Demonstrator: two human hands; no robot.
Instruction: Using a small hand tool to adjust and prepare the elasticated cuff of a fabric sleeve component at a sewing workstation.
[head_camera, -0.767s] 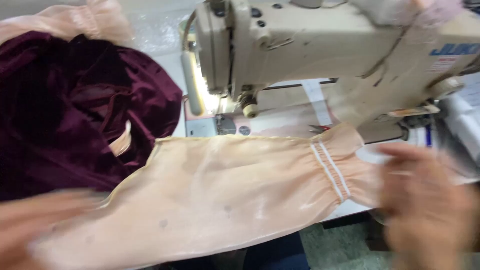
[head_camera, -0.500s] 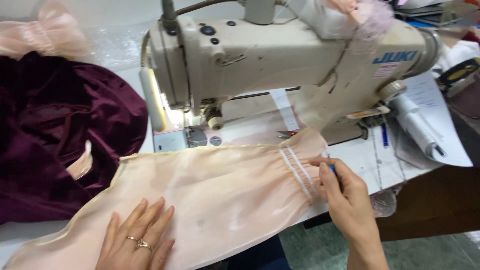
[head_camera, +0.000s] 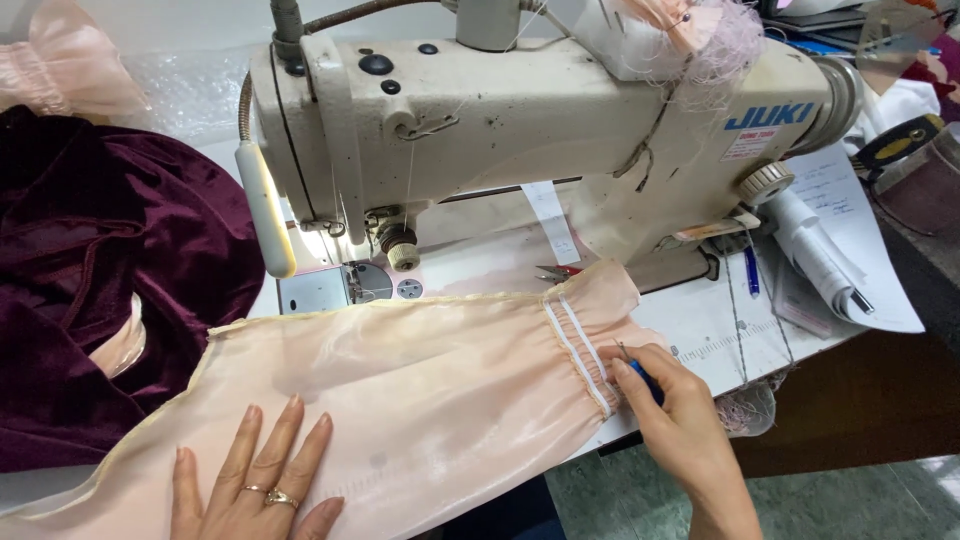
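A peach sheer sleeve (head_camera: 420, 380) lies spread across the table in front of a cream sewing machine (head_camera: 520, 130). Its gathered cuff with white elastic bands (head_camera: 580, 345) points right. My left hand (head_camera: 255, 480) lies flat on the sleeve's near left part, fingers spread, rings on one finger. My right hand (head_camera: 670, 405) pinches a small blue-handled tool (head_camera: 640, 372) with a thin metal tip against the cuff's elastic.
Dark burgundy velvet fabric (head_camera: 100, 280) is heaped at the left, with more peach fabric (head_camera: 60, 70) behind it. Small red-handled snips (head_camera: 557, 271) lie under the machine arm. Papers (head_camera: 850, 240), a blue pen (head_camera: 751, 270) and a rolled sheet sit at the right.
My right hand has settled on the cuff with the blue tool, after moving in blurred from the right. My left hand has come to rest flat on the sleeve. The camera view shifted.
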